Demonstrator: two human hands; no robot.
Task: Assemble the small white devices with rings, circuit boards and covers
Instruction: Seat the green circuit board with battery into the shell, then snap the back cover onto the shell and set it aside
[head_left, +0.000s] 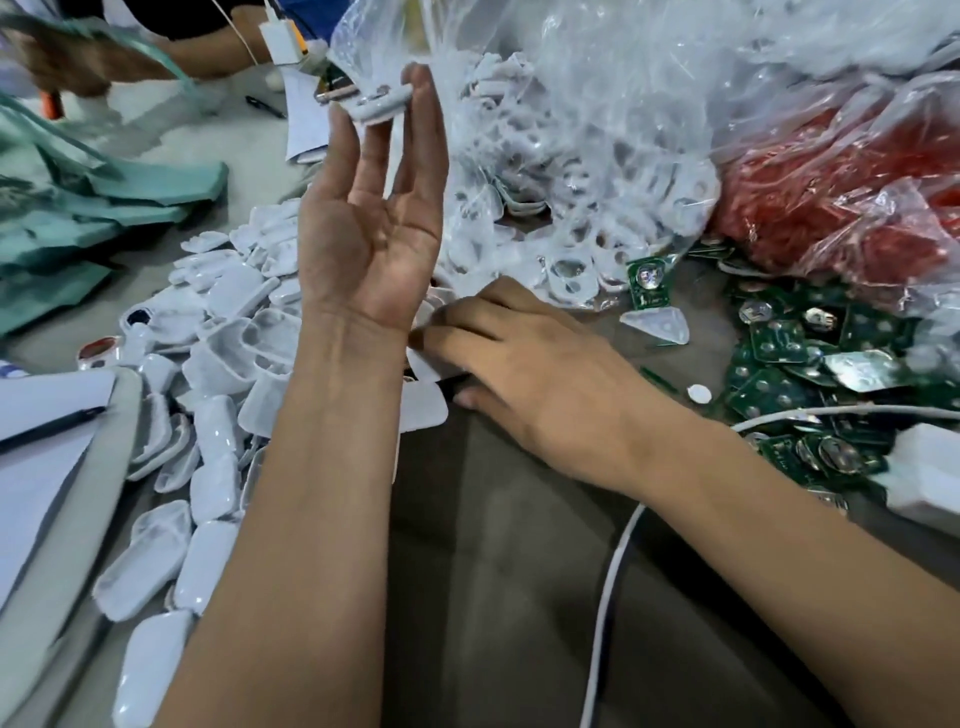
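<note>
Left hand (371, 244) raised palm toward me, centre of view; its fingers (427, 130) stretch upward and pinch a small white device (378, 106) at their tips, held well above the desk (519, 545). I cannot tell whether that piece is fully assembled.

Right hand (524, 364) low on the desk, palm down, reaching left behind the left wrist. Its fingers touch a flat white cover (423, 408) lying there; whether they grasp it or only press on it, I cannot tell.

Left of the hands: heap of white covers (208, 415) spread from near to far. Far centre: clear plastic bag of white rings (571, 171). Right: green circuit boards (795, 364) piled loose, red bagged material (831, 192) beyond them. White cable (608, 597) runs along the near right desk.
</note>
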